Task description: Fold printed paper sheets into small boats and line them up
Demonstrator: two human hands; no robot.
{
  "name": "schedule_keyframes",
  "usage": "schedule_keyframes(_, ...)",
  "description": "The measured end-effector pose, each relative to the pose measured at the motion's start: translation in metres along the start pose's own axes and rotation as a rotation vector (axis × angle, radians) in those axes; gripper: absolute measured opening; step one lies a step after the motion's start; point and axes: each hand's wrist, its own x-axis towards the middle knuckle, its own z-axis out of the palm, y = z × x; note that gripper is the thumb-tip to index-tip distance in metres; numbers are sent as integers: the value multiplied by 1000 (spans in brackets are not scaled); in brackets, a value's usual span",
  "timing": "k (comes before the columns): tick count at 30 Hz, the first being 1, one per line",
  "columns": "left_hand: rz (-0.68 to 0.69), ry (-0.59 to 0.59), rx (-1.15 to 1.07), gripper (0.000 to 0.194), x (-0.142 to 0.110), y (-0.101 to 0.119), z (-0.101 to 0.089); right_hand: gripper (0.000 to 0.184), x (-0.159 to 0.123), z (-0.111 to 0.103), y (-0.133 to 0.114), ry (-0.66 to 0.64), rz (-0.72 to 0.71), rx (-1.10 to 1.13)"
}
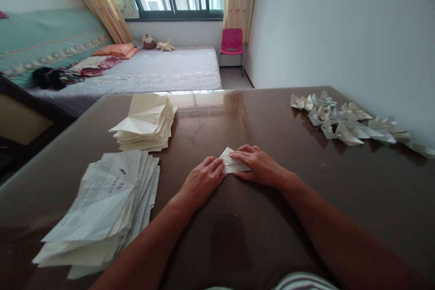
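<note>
A small piece of folded paper, pale with a pointed top, lies on the brown table between my two hands. My left hand has its fingers bunched together on the paper's left edge. From the other side, my right hand holds the paper, fingers over its upper part and thumb along the lower edge. Part of the paper is covered by these fingers.
On the left stand a stack of cream sheets and a nearer stack of printed white sheets. Several folded paper shapes lie at the right by the wall. Beyond the glossy table are a bed and a pink chair.
</note>
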Motion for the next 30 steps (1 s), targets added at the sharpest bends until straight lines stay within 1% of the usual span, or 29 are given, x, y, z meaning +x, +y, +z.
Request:
schedule_keyframes(6,-7,9,-25,24,1,-1,-2,47,0,-2,-1,-2,4,7)
schedule_keyframes(11,-16,34,-45,23,2,-1,-1,34,0,-1,-3,22,13,22)
schedule_keyframes(15,-26,21,-20,22,3,2,-1,26,0,-2,-4,35,24,15)
schedule_keyframes(17,-36,15,2,21,3,2,-1,27,0,-2,-6,31,27,0)
schedule_keyframes(22,-46,30,76,19,3,2,0,35,2,-1,-13,48,22,-55)
schedule_keyframes(26,-59,25,112,16,5,0,1,29,3,2,-15,42,32,-128)
schedule_keyframes(30,-73,12,97,20,5,0,0,22,2,2,-10,36,18,-163)
